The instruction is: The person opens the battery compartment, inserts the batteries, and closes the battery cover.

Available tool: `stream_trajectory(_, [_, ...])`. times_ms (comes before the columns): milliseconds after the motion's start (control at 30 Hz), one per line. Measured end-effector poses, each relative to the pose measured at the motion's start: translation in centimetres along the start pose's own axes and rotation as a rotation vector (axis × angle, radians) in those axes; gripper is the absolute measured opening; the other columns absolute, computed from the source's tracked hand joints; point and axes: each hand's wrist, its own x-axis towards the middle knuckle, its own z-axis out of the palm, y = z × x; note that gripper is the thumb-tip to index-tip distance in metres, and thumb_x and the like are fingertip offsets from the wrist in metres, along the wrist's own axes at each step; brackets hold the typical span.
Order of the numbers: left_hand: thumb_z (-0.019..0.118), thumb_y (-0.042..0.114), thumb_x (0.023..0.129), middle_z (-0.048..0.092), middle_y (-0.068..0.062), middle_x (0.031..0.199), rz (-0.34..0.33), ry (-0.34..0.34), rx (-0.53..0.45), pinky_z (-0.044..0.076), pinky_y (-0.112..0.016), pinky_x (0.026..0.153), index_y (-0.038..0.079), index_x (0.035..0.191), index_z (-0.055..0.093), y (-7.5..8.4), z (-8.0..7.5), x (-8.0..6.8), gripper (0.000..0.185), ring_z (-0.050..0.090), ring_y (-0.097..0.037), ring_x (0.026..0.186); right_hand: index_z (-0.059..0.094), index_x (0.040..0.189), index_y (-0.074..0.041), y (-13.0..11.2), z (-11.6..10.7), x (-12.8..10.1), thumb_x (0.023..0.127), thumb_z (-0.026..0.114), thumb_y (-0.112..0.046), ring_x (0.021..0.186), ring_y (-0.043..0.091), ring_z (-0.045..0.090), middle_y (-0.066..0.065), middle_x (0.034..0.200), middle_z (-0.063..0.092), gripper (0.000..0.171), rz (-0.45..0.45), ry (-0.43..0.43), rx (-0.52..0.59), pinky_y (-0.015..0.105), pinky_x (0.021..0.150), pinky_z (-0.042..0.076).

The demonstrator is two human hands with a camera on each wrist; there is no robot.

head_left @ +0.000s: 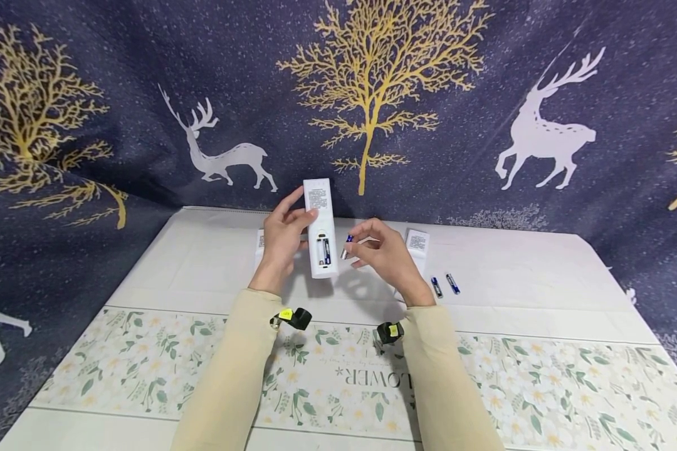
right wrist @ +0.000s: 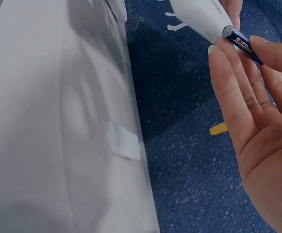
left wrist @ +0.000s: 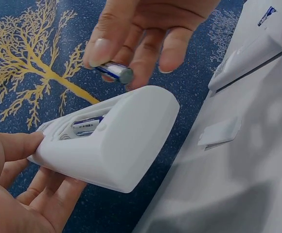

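My left hand (head_left: 286, 233) grips a white remote (head_left: 321, 229) upright, back side toward me, above the far part of the table. Its battery bay is open, and one blue battery (left wrist: 87, 126) lies inside. My right hand (head_left: 367, 245) pinches a second blue battery (head_left: 346, 246) by its tip, just right of the bay and apart from the remote. In the left wrist view this battery (left wrist: 114, 72) hovers over the remote (left wrist: 126, 141). The right wrist view shows the battery (right wrist: 240, 41) between my fingertips.
Two loose batteries (head_left: 444, 285) lie on the white tablecloth (head_left: 513, 275) to the right. A second remote (head_left: 417, 243) lies behind my right hand, another white item (head_left: 259, 241) behind my left. A small white cover (left wrist: 220, 132) lies flat on the cloth. A floral runner (head_left: 541, 382) crosses the near side.
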Motion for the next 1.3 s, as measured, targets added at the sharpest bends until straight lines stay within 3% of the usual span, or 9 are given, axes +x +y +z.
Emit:
stream_trajectory(567, [0.073, 0.016, 0.103, 0.07, -0.005, 0.117, -0.002, -0.008, -0.007, 0.058, -0.03, 0.066, 0.035, 0.154, 0.058, 0.2, 0.2, -0.2, 0.056, 0.07, -0.022, 0.096, 0.064, 0.114, 0.004, -0.4, 1.5, 0.2, 0.099, 0.073, 0.003, 0.087, 0.027, 0.074, 0.018, 0.103, 0.072, 0.018, -0.101, -0.002, -0.021, 0.041, 0.069, 0.065])
stream_trajectory(933, [0.074, 0.016, 0.103, 0.072, -0.004, 0.118, -0.007, -0.01, -0.002, 0.059, -0.032, 0.068, 0.035, 0.154, 0.058, 0.0, 0.2, -0.1, 0.057, 0.07, -0.031, 0.103, 0.068, 0.113, -0.002, -0.6, 2.6, 0.1, 0.099, 0.075, -0.002, 0.088, 0.025, 0.068, 0.012, 0.104, 0.072, 0.016, -0.105, 0.022, -0.088, 0.057, 0.075, 0.063])
stream_trajectory(1133, [0.074, 0.016, 0.103, 0.072, -0.004, 0.117, -0.005, -0.013, -0.005, 0.058, -0.033, 0.067, 0.036, 0.154, 0.058, 0.1, 0.3, -0.2, 0.057, 0.069, -0.033, 0.106, 0.071, 0.112, -0.007, -0.8, 3.2, 0.0, 0.1, 0.076, -0.009, 0.089, 0.023, 0.068, 0.006, 0.104, 0.073, 0.014, -0.092, 0.03, -0.187, 0.044, 0.074, 0.064])
stream_trajectory(1300, [0.074, 0.016, 0.103, 0.072, -0.003, 0.116, 0.003, -0.016, 0.0, 0.056, -0.028, 0.061, 0.035, 0.154, 0.058, -0.1, 0.3, -0.2, 0.057, 0.069, -0.031, 0.102, 0.074, 0.111, -0.007, -0.9, 3.5, 0.0, 0.098, 0.078, -0.007, 0.088, 0.02, 0.068, 0.003, 0.103, 0.073, 0.013, -0.13, 0.037, -0.265, 0.035, 0.073, 0.061])
